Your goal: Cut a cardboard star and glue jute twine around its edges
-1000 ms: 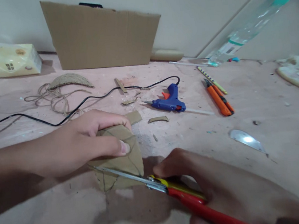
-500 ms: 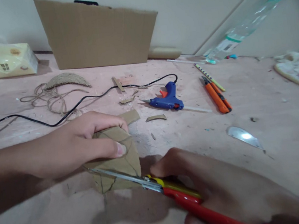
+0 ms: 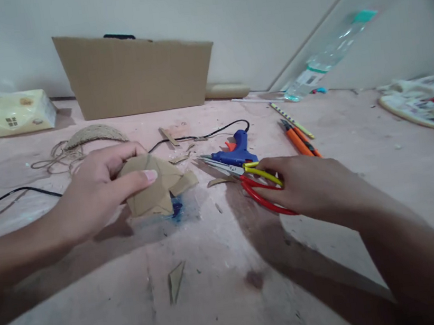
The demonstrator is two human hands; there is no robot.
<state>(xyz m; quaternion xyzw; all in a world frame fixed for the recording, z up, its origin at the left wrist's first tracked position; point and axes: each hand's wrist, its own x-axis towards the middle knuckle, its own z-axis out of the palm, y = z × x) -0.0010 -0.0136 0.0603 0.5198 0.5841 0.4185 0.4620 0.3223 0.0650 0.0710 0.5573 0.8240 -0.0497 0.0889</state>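
Note:
My left hand (image 3: 113, 181) is closed on a small piece of brown cardboard (image 3: 149, 195) with dark pen lines, the thumb pressed flat on top of it. My right hand (image 3: 303, 183) grips scissors (image 3: 263, 191) by their red and yellow handles. Their blades point left and look nearly closed, apart from the cardboard. Just behind the blades lies a blue glue gun (image 3: 239, 151). A cut-off cardboard scrap (image 3: 175, 281) rests on the table nearer to me, below the left hand. A cardboard strip (image 3: 183, 184) shows beside the held piece.
A large cardboard sheet (image 3: 138, 79) leans on the wall behind, with a tissue pack (image 3: 13, 114) to its left. Twine (image 3: 56, 157) and a black cord (image 3: 24, 189) cross the left side. Orange cutters (image 3: 297, 138) and a tilted plastic bottle (image 3: 317, 69) are at the right.
The scissors have moved away from the cardboard, up and to the right, blades now nearly closed. A triangular scrap now lies on the table. My left hand has lifted slightly with the cardboard.

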